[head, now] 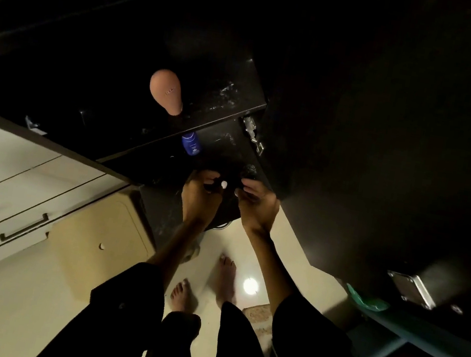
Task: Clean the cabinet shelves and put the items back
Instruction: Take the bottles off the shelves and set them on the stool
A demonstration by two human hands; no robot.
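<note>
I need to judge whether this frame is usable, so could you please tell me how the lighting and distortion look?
Head view: very dim, the dark cabinet shelf nearly black; a ceiling light glares off the cream floor; wide-angle bending curves the white drawer fronts; whatever the left hand and right hand hold is lost in shadow.

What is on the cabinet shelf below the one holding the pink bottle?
A blue bottle stands on the lower shelf, with pale smudges beside it. Nearer the front, both hands cover whatever lies there; the rest is too dark.
</note>
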